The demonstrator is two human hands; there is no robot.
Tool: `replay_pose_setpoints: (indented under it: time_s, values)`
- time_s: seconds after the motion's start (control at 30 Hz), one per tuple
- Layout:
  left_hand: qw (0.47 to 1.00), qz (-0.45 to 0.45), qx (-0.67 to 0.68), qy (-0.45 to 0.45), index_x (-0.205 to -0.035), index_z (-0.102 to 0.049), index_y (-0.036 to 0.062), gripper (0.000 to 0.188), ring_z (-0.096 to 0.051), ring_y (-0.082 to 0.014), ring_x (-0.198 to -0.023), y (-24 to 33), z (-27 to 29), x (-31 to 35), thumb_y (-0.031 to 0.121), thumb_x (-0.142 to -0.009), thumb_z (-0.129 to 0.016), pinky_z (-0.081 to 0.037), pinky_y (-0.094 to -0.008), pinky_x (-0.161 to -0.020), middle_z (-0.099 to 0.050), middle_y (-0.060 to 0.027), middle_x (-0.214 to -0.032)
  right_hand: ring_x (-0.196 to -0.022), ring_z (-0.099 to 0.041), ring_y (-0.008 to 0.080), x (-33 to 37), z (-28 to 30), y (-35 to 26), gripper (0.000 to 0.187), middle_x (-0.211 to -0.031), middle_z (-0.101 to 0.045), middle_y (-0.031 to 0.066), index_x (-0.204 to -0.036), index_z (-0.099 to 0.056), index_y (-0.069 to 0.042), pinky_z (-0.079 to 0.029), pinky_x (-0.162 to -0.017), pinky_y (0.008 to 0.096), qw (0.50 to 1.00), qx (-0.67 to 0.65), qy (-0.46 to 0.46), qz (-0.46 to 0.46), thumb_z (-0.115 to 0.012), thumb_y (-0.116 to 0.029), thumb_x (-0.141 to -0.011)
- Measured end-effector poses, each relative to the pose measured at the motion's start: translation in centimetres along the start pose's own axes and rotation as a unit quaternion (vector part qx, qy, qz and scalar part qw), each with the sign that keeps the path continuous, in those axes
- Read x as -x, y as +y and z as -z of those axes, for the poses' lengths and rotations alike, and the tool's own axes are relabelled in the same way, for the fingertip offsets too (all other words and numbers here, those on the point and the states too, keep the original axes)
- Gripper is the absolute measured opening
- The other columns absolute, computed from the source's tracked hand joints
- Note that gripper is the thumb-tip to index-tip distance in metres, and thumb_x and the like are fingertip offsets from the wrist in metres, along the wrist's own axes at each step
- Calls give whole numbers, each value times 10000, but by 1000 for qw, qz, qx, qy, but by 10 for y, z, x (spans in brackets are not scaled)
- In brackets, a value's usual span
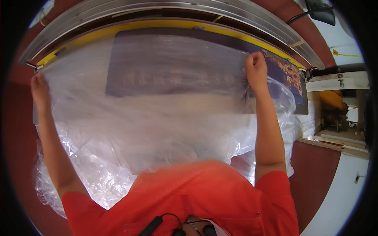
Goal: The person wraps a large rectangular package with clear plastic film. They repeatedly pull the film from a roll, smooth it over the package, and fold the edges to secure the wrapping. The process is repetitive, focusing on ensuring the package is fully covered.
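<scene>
A wide sheet of clear plastic film (157,114) stretches between my two raised hands. At the far left, my left hand (40,88) is closed on the film's edge. My right hand (256,70), a fist, grips the film on the right. Through the hazy film shows a dark printed panel (169,59) lying on the work table. Its uncovered right end (285,74) is blue with an orange pattern. Bunched film (98,177) hangs in shiny folds down toward my body on the left, and more folds (283,98) gather beside my right forearm.
A yellow strip (173,23) edges the table's far side, with a long metal rail (157,8) beyond it. On the right stands a white wall (342,196) with an opening (338,114), through which a person in yellow (334,100) shows. The floor (315,165) is dark red.
</scene>
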State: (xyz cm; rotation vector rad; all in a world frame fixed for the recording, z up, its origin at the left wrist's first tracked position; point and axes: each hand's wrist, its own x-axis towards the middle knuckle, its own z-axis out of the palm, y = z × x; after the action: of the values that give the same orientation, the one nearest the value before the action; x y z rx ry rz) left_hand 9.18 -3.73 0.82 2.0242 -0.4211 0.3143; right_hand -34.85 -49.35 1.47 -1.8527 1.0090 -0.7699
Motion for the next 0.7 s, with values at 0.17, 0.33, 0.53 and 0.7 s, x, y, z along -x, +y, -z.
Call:
replay_pose_setpoints:
  time_s: [0.17,0.33,0.53,0.7]
  values:
    - [1000,19,1,-6,-849,-551,24,284,-455,-105,-638,-5,-115,-45,298,-790,-504,-383,-244,-613,-513,-13,-708,-589,-539,238,-76,31,31,197,-650,-549,127,-718,-496,-6,-418,-565,329,947,236,160,149,-520,-201,-733]
    - [977,84,-193,35,-855,-577,15,492,-535,-229,-818,29,-166,-41,470,-670,-561,-394,-307,-739,-575,-128,-850,-693,-560,248,-112,34,43,346,-719,-582,124,-695,-546,-38,-421,-664,315,964,217,156,9,-588,-381,-675]
    - [977,76,-192,57,-898,-587,4,528,-514,-329,-905,14,-150,-40,478,-727,-425,-373,-356,-802,-565,-193,-915,-787,-556,279,-93,15,39,390,-789,-586,136,-761,-549,-58,-412,-704,343,948,221,224,-47,-550,-442,-691]
    - [972,70,-214,61,-881,-569,-33,462,-493,-380,-895,-12,-143,-53,331,-741,-321,-364,-398,-795,-543,-235,-917,-846,-507,367,-96,18,48,419,-879,-552,203,-879,-531,-25,-384,-746,399,940,241,240,-10,-344,-389,-786]
